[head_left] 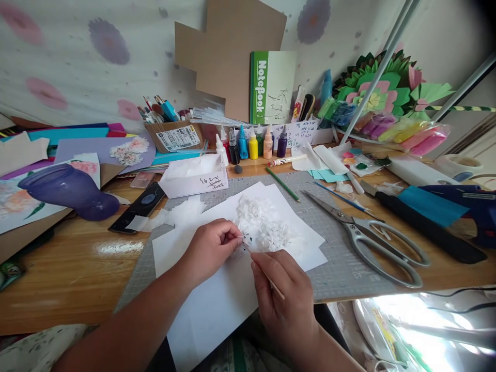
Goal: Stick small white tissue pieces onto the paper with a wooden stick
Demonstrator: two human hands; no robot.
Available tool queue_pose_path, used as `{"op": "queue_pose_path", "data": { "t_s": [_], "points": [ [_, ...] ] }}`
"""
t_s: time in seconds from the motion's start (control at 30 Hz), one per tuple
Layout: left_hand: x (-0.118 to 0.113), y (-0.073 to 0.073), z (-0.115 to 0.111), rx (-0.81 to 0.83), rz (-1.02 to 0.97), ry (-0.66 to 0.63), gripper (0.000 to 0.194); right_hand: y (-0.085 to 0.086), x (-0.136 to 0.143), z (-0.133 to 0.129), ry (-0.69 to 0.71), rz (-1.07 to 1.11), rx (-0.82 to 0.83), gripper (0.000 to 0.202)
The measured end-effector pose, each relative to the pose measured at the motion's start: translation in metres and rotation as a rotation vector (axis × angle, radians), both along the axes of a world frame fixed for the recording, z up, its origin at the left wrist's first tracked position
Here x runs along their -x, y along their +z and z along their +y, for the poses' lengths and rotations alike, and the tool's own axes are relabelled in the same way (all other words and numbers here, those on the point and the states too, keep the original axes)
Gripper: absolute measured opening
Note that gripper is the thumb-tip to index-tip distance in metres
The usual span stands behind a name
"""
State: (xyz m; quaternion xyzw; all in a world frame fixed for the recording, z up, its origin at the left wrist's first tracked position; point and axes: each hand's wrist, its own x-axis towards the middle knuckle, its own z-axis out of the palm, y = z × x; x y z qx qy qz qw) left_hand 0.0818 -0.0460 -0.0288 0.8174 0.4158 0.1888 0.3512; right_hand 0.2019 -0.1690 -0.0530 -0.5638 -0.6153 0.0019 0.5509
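White paper sheets (217,305) lie overlapped on a grey cutting mat (333,279). On them rest fluffy white paper flower clusters (277,232) with a few small dark spots near their left edge. My left hand (213,248) is closed in a pinch at that edge; what its fingertips hold is too small to make out. My right hand (284,289) grips a thin wooden stick (276,288), whose tip points at the left fingertips.
Large scissors (360,232), a green pencil (282,184) and a blue brush (344,199) lie right. Behind stand paint bottles (253,144) and a white box (194,178). A phone (141,206) and purple vase-shaped object (73,191) lie left.
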Motion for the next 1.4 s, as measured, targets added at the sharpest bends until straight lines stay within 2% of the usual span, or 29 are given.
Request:
{"op": "queue_pose_path", "data": {
  "t_s": [0.23, 0.37, 0.5, 0.6, 0.7, 0.8, 1.07, 1.23, 1.33, 1.4],
  "points": [
    [0.003, 0.001, 0.000, 0.065, -0.073, -0.002, 0.010, -0.002, 0.003, 0.007, -0.041, -0.099, 0.062, 0.019],
    [0.021, 0.007, 0.002, 0.014, -0.078, 0.084, 0.015, -0.002, 0.003, 0.010, -0.047, -0.117, 0.090, 0.020],
    [0.069, 0.015, 0.018, -0.146, -0.019, 0.337, 0.021, -0.002, 0.001, 0.006, -0.028, -0.049, 0.062, 0.019],
    [0.116, 0.021, 0.038, -0.270, 0.158, 0.499, 0.024, -0.005, 0.000, -0.002, 0.003, 0.029, -0.005, 0.021],
    [0.155, 0.025, 0.053, -0.392, 0.400, 0.507, 0.028, -0.008, -0.001, -0.009, 0.059, 0.082, -0.046, 0.024],
    [0.173, 0.024, 0.060, -0.445, 0.510, 0.444, 0.031, -0.008, -0.003, -0.012, 0.077, 0.065, -0.062, 0.026],
    [0.166, 0.012, 0.068, -0.664, 0.678, 0.378, 0.022, -0.004, -0.005, -0.013, 0.078, 0.003, -0.091, 0.022],
    [0.161, 0.023, 0.068, -0.682, 0.579, 0.344, 0.025, -0.002, -0.003, -0.012, 0.041, 0.021, -0.081, 0.022],
    [0.142, 0.036, 0.052, -0.612, 0.430, 0.298, 0.024, 0.001, -0.001, -0.011, -0.020, 0.035, -0.053, 0.016],
    [0.123, 0.043, 0.035, -0.378, 0.186, 0.279, 0.022, 0.001, 0.000, -0.009, -0.065, 0.045, -0.039, 0.015]
  ]
}}
